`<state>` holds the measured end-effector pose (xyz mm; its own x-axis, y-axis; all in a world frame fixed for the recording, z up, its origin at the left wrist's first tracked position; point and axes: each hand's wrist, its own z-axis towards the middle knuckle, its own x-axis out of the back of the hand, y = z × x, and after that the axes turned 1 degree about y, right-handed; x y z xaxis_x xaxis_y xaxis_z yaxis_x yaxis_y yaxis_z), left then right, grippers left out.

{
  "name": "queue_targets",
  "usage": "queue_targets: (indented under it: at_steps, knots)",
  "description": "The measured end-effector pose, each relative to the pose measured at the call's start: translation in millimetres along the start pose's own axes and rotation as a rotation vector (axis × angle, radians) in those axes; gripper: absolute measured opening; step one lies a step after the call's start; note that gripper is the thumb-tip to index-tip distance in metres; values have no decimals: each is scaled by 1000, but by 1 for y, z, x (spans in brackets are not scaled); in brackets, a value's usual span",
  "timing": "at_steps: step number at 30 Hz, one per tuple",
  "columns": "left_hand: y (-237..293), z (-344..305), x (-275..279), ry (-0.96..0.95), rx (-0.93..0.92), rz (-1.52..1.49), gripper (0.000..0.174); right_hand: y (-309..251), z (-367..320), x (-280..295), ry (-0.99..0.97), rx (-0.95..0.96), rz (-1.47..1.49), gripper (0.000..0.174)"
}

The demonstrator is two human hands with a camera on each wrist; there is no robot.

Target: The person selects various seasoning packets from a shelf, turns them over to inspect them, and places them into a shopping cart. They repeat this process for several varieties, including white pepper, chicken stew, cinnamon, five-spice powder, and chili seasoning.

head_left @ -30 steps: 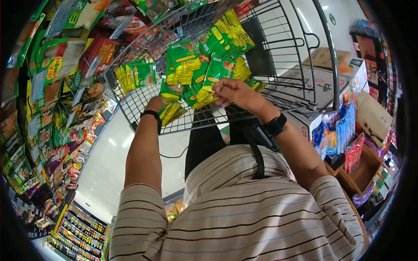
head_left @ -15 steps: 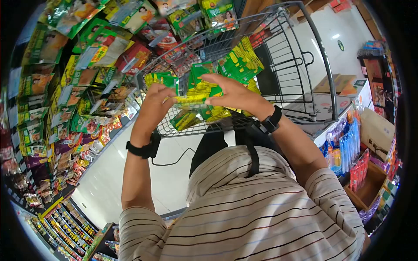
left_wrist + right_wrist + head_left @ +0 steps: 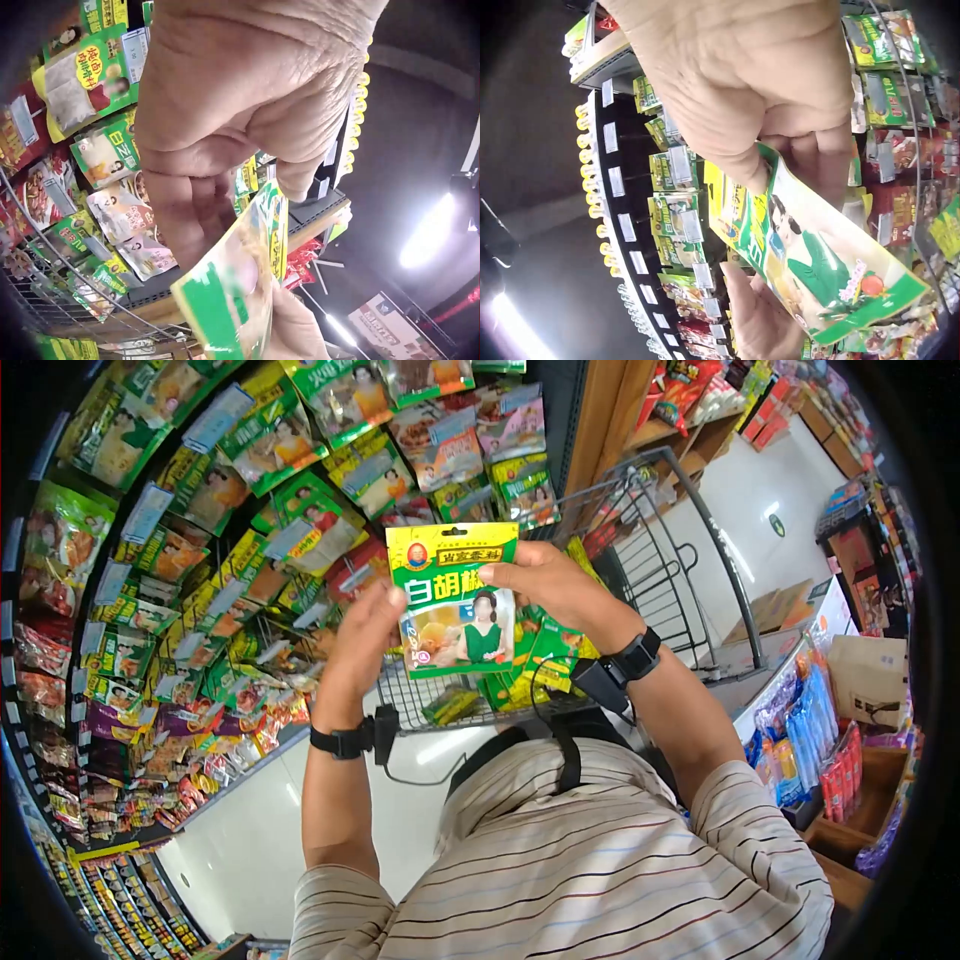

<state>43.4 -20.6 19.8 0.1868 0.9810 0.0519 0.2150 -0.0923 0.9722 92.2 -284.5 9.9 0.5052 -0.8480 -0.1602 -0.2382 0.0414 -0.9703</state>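
A green and yellow spice packet (image 3: 458,630), showing a picture of a person in a green dress, is held up in front of the chest. My right hand (image 3: 560,585) pinches its right edge, thumb across the front and fingers behind. At the packet's left edge is my left hand (image 3: 362,645), its fingertips right at the border. The left wrist view shows the left fingers (image 3: 176,217) loosely bent, partly hidden by the packet, with the thumb apart from them. Below, more green and yellow packets (image 3: 545,660) lie in the shopping cart (image 3: 440,695).
Racks of hanging spice packets (image 3: 225,500) line the left side and the front. To the right are cardboard boxes (image 3: 780,610), blue packs (image 3: 800,730) and a wooden bin (image 3: 875,800). Cables run from the wrist cameras (image 3: 383,735).
Both hands have come up out of the cart area, and the spice packet is now raised with its front facing the head camera. The view has shifted toward the hanging racks.
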Motion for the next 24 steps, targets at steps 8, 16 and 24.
queue_targets:
  at_steps: [8,16,24]
  knots:
    - [23,-6,-13,-44,-164,-190,42,-41,6,-7,42,113,181,41]
    - [50,3,-13,100,-369,-36,34,-65,6,-20,-57,293,-37,31]
    - [90,-11,-14,126,-339,8,42,-94,15,-24,-48,375,-19,29]
